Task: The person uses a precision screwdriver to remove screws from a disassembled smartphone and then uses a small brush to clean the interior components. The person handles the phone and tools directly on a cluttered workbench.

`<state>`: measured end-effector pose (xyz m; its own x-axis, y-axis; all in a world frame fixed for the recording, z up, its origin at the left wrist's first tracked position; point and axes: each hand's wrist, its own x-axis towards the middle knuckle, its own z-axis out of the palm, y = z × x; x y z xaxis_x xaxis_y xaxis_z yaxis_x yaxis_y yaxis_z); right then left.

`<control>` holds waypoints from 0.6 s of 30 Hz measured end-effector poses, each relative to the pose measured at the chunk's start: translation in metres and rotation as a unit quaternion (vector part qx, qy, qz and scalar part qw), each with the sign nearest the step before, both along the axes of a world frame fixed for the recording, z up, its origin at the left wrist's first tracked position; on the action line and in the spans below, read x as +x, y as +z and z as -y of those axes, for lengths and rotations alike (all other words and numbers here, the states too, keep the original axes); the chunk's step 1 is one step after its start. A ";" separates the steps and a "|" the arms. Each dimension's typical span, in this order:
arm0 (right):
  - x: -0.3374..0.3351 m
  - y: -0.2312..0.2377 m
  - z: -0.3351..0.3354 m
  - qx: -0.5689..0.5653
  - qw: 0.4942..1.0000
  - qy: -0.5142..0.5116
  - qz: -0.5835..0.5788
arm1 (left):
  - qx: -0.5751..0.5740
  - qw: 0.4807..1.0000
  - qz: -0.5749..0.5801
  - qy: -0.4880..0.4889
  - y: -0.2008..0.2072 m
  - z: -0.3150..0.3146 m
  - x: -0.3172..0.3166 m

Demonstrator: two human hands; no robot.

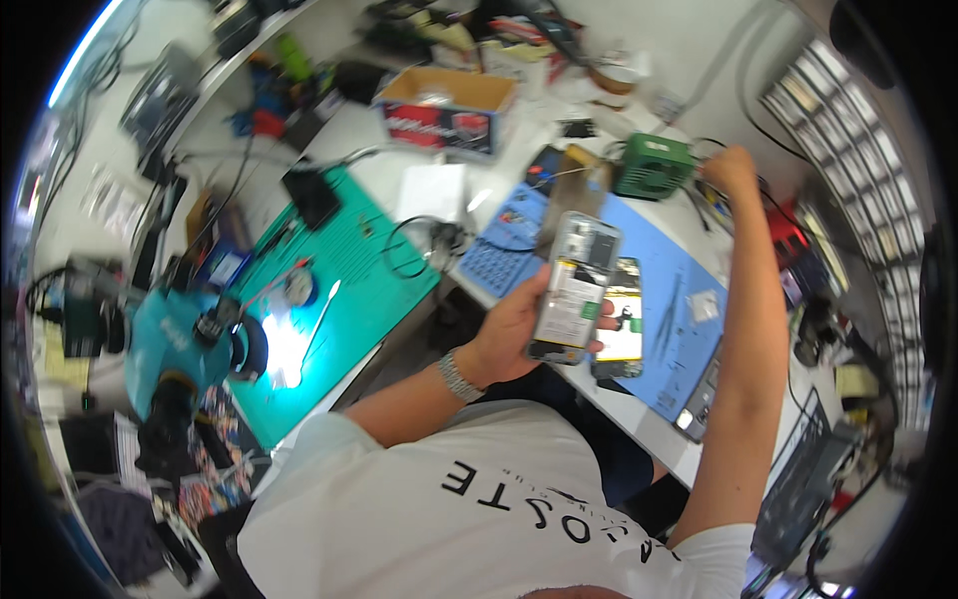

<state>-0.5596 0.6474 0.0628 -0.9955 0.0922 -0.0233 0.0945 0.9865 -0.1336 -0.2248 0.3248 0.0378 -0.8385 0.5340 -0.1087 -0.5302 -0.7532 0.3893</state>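
My left hand (509, 334) is clamped around an opened phone (576, 288), a flat rectangle with its back off, showing grey metal shielding and a pale battery label. It hovers just above the blue silicone mat (659, 299) on the white desk (639, 424). A second opened phone (621, 324) lies flat on that mat, partly under the first. My right hand (731, 170) reaches beyond the mat's far edge, beside a ribbed green box (654, 165); I cannot tell how its fingers stand.
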 end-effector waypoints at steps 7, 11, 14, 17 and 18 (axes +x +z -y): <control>-0.048 -0.039 -0.069 -0.391 0.910 -0.114 -0.077 | -0.030 0.999 0.010 0.021 -0.003 0.009 0.018; -0.056 -0.039 -0.106 -0.567 0.798 -0.138 -0.148 | -0.032 0.999 -0.009 0.025 -0.008 0.011 0.020; -0.010 -0.019 -0.058 -0.620 0.743 -0.129 -0.216 | -0.043 0.998 0.014 0.043 -0.007 0.012 0.028; 0.025 -0.006 -0.074 -0.653 0.709 -0.064 -0.258 | -0.016 0.998 0.041 0.033 -0.005 0.012 0.027; 0.040 -0.004 -0.071 -0.661 0.695 -0.051 -0.279 | -0.028 0.998 0.040 0.034 -0.005 0.013 0.026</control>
